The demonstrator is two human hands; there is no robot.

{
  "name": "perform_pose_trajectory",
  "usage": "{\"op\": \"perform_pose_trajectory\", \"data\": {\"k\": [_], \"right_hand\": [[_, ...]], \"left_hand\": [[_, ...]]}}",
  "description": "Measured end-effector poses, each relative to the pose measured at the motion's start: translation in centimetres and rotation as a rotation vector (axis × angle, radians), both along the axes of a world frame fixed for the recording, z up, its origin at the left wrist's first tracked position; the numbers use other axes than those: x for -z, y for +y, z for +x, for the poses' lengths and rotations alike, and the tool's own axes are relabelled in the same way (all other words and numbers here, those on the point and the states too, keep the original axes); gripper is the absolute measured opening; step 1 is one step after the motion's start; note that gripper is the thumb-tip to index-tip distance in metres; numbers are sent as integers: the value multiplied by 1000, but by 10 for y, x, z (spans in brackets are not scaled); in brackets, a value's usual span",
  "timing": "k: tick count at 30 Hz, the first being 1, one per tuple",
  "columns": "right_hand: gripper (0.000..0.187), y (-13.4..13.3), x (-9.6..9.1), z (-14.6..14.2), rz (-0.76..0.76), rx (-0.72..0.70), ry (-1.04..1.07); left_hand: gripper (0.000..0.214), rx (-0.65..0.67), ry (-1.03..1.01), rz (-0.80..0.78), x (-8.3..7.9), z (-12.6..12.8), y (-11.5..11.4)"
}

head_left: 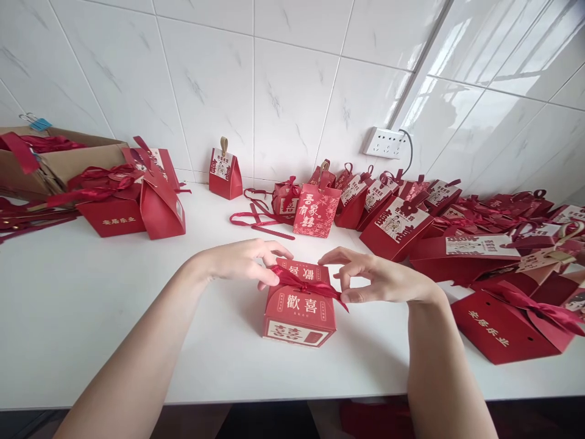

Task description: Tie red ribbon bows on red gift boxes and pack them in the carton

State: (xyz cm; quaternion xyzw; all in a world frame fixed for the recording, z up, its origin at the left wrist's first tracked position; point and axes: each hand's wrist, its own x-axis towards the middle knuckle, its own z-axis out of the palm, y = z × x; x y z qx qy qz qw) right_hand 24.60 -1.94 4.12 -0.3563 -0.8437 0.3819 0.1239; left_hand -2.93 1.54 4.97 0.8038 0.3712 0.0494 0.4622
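Observation:
A red gift box point(299, 311) with cream Chinese characters on its top and a pale front label sits on the white table in front of me. Across its top a dark red satin ribbon point(305, 285) is knotted in the middle. My left hand point(247, 262) pinches the ribbon at the box's left edge, its other fingers bent over the far left corner. On the right side, my right hand point(372, 275) has thumb and a curled finger closed at the ribbon's other end, with another finger reaching to the box's far right edge.
Many red gift boxes point(395, 228) crowd the right side. To the left are more red boxes point(112, 216) and a cardboard carton point(85, 160) of ribbons. A small bag-shaped box point(225, 174) stands by the tiled wall, and loose ribbon point(267, 228) lies beyond my hands.

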Motion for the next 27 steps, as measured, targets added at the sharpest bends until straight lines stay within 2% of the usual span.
{"op": "perform_pose_trajectory", "data": {"k": [2,4,7,9,11,14,16,18,20,22,24,25,27], "right_hand": [[24,1,0,3,-35,-4,38],[38,2,2,6,-119,27,116],[53,4,7,4,-277,73,89],[49,5,10,0,-305,46,-28],[40,5,11,-6,-268,16,-92],[33,4,9,-14,-212,1,-68],[31,3,7,-15,-225,-75,-38],[30,3,7,-15,-247,-118,18],[33,6,10,-14,-194,7,116],[37,11,16,-16,-39,273,234],[37,17,23,-22,71,474,316],[38,18,26,-26,70,498,331],[39,19,30,-33,-17,442,329]], "left_hand": [[16,-38,-1,-15,0,0,0],[20,-74,4,-1,0,0,-2],[37,19,-18,-82,-2,2,-6],[43,136,-45,-157,-2,2,-8],[45,140,-40,-138,0,1,-7],[38,-28,-28,32,9,1,3],[30,-166,-108,184,18,3,10],[29,-375,-238,381,24,7,14],[32,-615,-327,498,25,10,16],[36,-727,-305,419,20,10,14],[44,-661,-213,204,14,6,12],[47,-583,-175,109,12,4,11],[50,-422,-154,-12,11,1,10]]}}
